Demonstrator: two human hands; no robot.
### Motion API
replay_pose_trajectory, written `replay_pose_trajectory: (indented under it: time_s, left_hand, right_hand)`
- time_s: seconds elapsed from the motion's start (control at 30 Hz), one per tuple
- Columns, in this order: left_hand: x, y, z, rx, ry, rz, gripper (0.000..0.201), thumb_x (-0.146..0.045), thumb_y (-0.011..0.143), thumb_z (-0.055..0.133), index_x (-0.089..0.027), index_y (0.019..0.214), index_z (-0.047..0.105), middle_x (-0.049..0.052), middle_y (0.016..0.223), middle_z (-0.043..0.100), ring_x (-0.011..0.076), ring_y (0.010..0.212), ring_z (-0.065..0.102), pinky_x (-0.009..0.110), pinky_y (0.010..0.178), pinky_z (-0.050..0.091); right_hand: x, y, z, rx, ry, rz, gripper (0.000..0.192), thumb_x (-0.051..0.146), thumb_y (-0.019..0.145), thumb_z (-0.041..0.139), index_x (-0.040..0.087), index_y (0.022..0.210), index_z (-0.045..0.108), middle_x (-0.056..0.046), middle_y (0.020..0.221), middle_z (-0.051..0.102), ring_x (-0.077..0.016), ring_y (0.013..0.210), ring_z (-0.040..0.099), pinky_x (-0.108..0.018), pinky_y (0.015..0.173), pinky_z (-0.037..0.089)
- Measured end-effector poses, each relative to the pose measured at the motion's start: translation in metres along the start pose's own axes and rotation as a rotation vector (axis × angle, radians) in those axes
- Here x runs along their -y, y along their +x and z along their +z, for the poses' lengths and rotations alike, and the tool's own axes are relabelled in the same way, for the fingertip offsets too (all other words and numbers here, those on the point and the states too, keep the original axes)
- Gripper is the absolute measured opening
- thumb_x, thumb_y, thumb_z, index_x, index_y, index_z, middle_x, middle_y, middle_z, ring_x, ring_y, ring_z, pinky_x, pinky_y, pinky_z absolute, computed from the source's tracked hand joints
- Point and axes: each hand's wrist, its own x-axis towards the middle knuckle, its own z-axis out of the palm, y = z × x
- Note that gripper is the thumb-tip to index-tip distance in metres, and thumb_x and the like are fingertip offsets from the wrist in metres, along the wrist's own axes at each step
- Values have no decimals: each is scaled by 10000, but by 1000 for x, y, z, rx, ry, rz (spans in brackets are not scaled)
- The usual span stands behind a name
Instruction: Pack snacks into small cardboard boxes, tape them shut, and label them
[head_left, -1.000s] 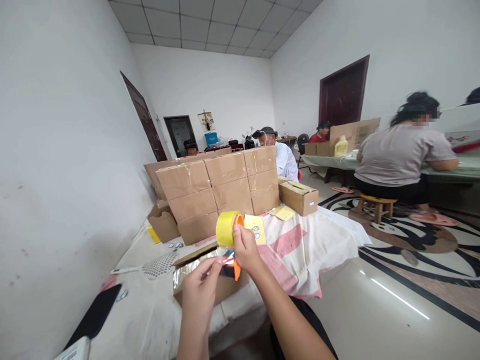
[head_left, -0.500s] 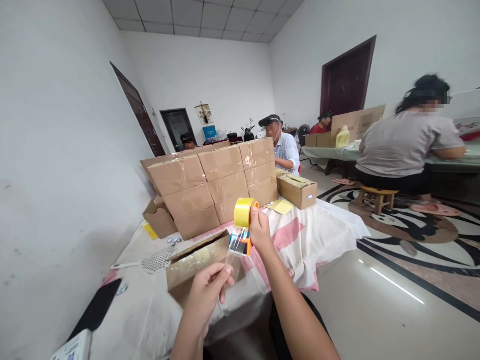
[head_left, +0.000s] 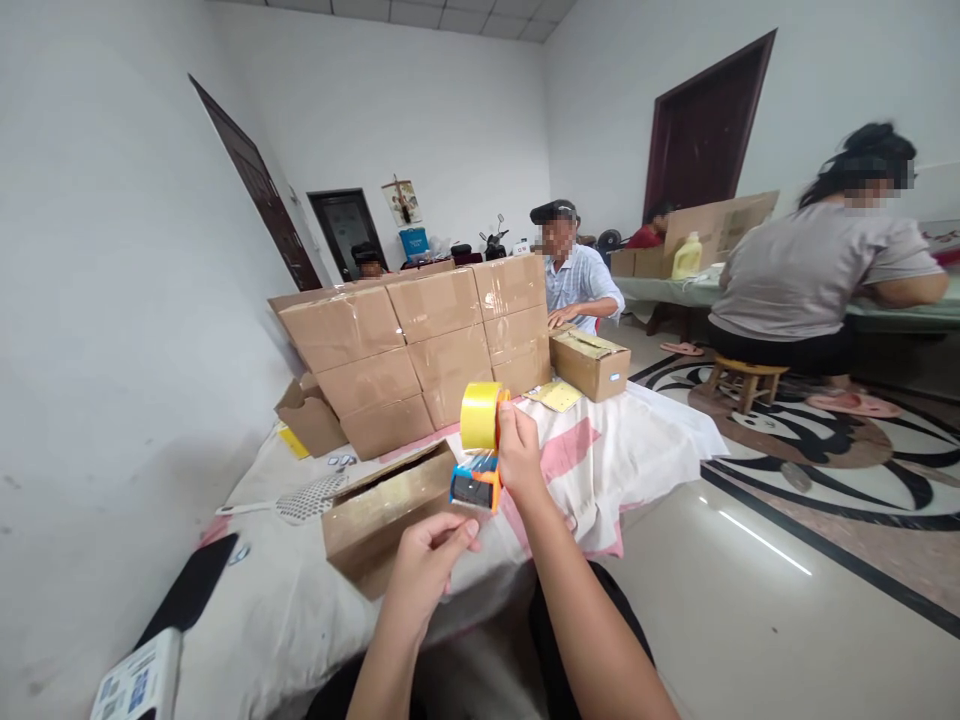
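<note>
— What's around you?

— A cloth-covered table [head_left: 300, 610] against a white wall, stacked cartons [head_left: 420, 350] at its far end, other people seated at tables beyond.

— And your hands?

— My right hand [head_left: 517, 455] is raised and clamped on the tape dispenser [head_left: 478, 450]. My left hand [head_left: 427, 560] pinches the tape's end just below it, over the carton [head_left: 382, 510] lying before me.

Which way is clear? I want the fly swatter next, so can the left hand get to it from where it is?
Probably yes. The left hand is near the open carton, and the fly swatter lies flat on the cloth just left of that carton, nothing on top. The hand would only need to pass the carton's corner.
</note>
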Motion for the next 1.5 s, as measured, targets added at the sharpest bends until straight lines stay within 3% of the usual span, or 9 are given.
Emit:
replay_pose_trajectory:
  time_s: [0.2, 0.33, 0.43, 0.57, 0.77, 0.9, 1.07, 1.33, 1.5]
  left_hand:
    - [4, -2, -3, -76, 0, 101, 465, -605, 728, 700, -148, 796, 754, 73, 731, 728, 85, 414, 409, 208, 371, 311]
    - [-5, -15, -2, -165, 57, 181, 399, -558, 779, 658, -170, 740, 744, 70, 734, 732, 113, 455, 470, 216, 398, 333]
    - [-13, -21, -3, -171, 53, 195, 374, -544, 757, 666, -180, 753, 753, 75, 724, 733, 151, 506, 528, 223, 405, 341]
    - [-16, -24, -10, -192, 2, 199, 351, -523, 751, 674, -182, 758, 756, 64, 698, 721, 132, 460, 479, 223, 390, 308]
    - [-13, -21, -19, -273, -18, 240, 321, -511, 778, 658, -204, 712, 724, 61, 723, 729, 177, 574, 593, 221, 411, 359]
    - [-9, -16, -30, -173, -22, 193, 376, -536, 731, 686, -172, 787, 757, 71, 701, 717, 135, 493, 508, 203, 371, 301]
    - [-5, -19, -46, -12, -36, 48, 496, -603, 715, 692, -143, 885, 768, 55, 648, 684, 69, 408, 348, 183, 357, 263]
    - [-20, -46, -64, 21, 35, 6, 413, -570, 690, 717, -157, 689, 696, 32, 586, 649, 68, 397, 367, 178, 338, 254]
    - [-28, -59, -73, 56, 90, -28, 379, -541, 742, 691, -163, 712, 687, 20, 587, 650, 67, 402, 365, 168, 341, 262]
  right_hand:
    - [18, -8, 14, -37, 178, 208, 386, 510, 905, 477, 215, 659, 437, 42, 574, 430, -110, 538, 392, -239, 502, 321]
    - [29, -11, 18, -34, 321, 392, 269, 423, 863, 480, 205, 709, 511, 23, 566, 529, -126, 515, 483, -237, 485, 371]
    - [33, -15, 23, -25, 380, 492, 227, 395, 822, 472, 204, 711, 525, 4, 543, 563, -147, 497, 528, -248, 463, 394]
    - [26, -21, 34, -65, 387, 500, 241, 434, 773, 523, 204, 706, 545, -12, 555, 603, -161, 488, 554, -266, 457, 427]
    - [-1, -27, 54, -41, 413, 515, 212, 400, 713, 572, 231, 621, 486, -7, 498, 563, -172, 472, 549, -281, 455, 429]
    - [0, -31, 59, -79, 443, 605, 136, 322, 714, 536, 227, 629, 489, 6, 497, 541, -149, 452, 501, -266, 446, 409]
    - [15, -35, 57, -43, 344, 501, 305, 463, 876, 438, 206, 750, 544, -19, 587, 569, -166, 545, 544, -264, 480, 435]
    - [37, -34, 50, -97, 140, 259, 377, 504, 941, 440, 211, 703, 452, 23, 651, 448, -115, 581, 435, -232, 505, 379]
    - [41, -31, 40, -104, -50, -17, 438, 489, 1001, 383, 225, 652, 359, 38, 611, 380, -110, 567, 355, -260, 519, 298]
